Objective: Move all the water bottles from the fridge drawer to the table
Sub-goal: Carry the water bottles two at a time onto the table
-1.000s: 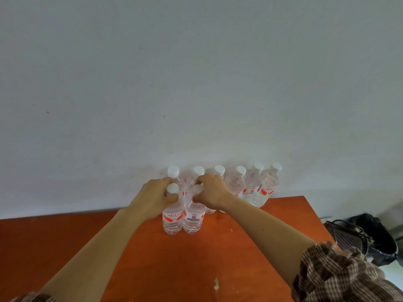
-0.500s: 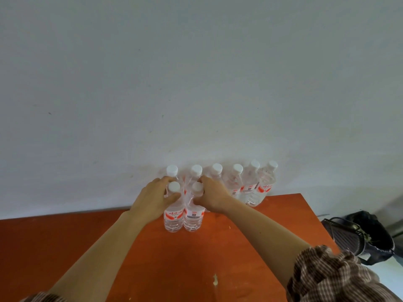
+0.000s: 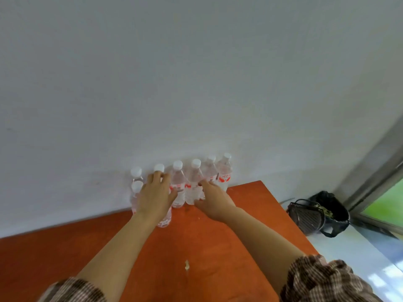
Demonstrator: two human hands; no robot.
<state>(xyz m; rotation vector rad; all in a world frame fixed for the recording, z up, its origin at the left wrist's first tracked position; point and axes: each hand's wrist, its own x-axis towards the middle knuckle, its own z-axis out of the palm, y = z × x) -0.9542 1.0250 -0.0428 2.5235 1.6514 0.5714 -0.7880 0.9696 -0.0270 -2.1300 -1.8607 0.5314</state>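
Several clear water bottles with white caps and red labels stand in a row [image 3: 177,184] against the white wall, at the far edge of the orange table [image 3: 218,247]. Two more stand in front: one with its cap showing [image 3: 137,194], and one [image 3: 164,221] mostly hidden under my left hand [image 3: 156,192]. That hand lies over the hidden bottle's top with its fingers stretched toward the back row. My right hand [image 3: 212,200] is spread open beside a back-row bottle [image 3: 193,188], with its fingertips at the bottle's side. No fridge drawer is in view.
Two dark bags [image 3: 316,216] sit on a pale ledge to the right of the table, below a window frame [image 3: 370,166]. A small pale speck [image 3: 186,264] marks the table top. The table's right edge runs close to my right forearm.
Both hands have let go of the two front bottles' necks. My left hand slid right over the second front bottle, and my right hand moved right toward the back row. The view swung right.
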